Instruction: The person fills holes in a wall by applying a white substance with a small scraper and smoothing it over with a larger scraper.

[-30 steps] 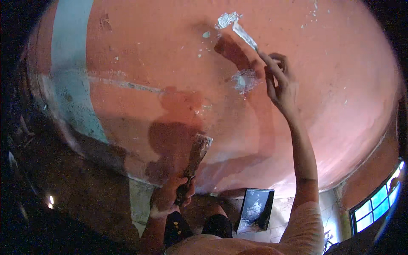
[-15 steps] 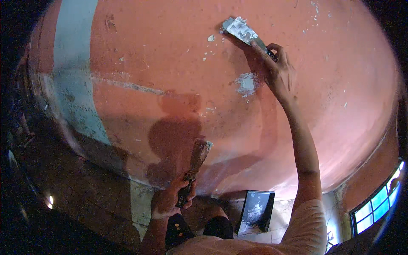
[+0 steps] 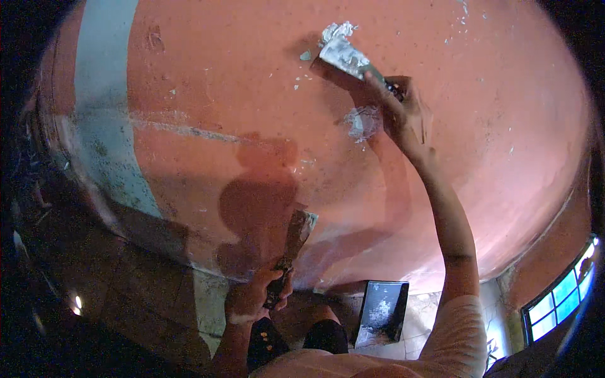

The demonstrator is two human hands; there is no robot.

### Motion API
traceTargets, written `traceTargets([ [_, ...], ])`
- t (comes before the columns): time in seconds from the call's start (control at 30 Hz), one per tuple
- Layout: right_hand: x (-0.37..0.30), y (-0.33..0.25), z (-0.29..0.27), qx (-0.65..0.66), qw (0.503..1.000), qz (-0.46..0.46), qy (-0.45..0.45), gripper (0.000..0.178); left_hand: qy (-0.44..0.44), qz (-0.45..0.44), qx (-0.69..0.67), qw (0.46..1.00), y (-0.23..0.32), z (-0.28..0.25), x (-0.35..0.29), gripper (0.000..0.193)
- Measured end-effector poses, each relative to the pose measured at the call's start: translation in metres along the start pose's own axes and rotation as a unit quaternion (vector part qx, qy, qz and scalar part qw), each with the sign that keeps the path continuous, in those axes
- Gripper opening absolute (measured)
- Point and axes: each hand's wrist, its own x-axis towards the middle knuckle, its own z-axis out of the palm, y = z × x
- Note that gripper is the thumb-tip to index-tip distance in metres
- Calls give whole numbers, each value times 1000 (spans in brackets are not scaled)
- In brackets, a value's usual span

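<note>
Watching remotely, I see the nearer right hand (image 3: pixel 406 110) gripping a white-smeared metal scraper (image 3: pixel 345 57) slanted up-left toward the lumpy white patch (image 3: pixel 338 29) on the orange wall (image 3: pixel 208 69), the left hand (image 3: pixel 247 297) clasping a dark flat-bladed scraper (image 3: pixel 296 234) lower down.

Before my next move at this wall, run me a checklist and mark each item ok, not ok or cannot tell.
1. Right grip closed around the right putty knife: ok.
2. White paste on that knife's blade: ok, its visible face is coated.
3. Left grip closed around the left putty knife: ok, blade pointing up.
4. Upper patch smooth: not ok, its white paste looks lumpy.
5. Right blade in contact with the orange wall: cannot tell from this angle.
6. Black tray holding white paste: ok, some shows inside; how much is usable, cannot tell.
</note>
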Motion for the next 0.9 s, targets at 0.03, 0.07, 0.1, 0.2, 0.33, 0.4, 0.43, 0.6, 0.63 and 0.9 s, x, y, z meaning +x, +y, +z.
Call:
traceTargets([
  [0.03, 5, 2, -5, 14, 1000, 18, 10, 66, 3, 3, 21, 1000, 3, 3, 0, 30],
  [0.07, 8, 3, -7, 27, 999, 36, 20, 66, 1, 1, 21, 1000, 6, 10, -1, 30],
  [0.1, 10, 6, -6, 25, 999, 37, 18, 66, 14, 7, 14, 1000, 11, 18, -2, 29],
  [0.2, 15, 11, -1, 12, 999, 40, 16, 64, 27, 7, -1, 1000, 6, 15, -1, 29],
  [0.33, 6, 8, 6, 27, 998, 43, -28, 58, 37, -11, -12, 999, -2, 6, 1, 27],
  [0.4, 0, 7, 6, 16, 998, 30, -51, 53, 40, -10, -20, 999, 2, 9, -3, 27],
  [0.43, -3, 9, 6, 20, 999, 13, -32, 54, 41, -8, -27, 999, 4, 10, -3, 26],
  [0.6, 13, 19, 0, 32, 997, 64, 14, 63, 11, 9, 4, 1000, 8, 13, -2, 25],
  [0.63, 16, 23, 2, 31, 997, 64, 14, 63, 2, 17, 6, 1000, 8, 14, -1, 25],
  [0.9, 1, 6, 4, 33, 998, 26, -55, 60, 17, 12, -7, 1000, -5, 4, 0, 27],
])
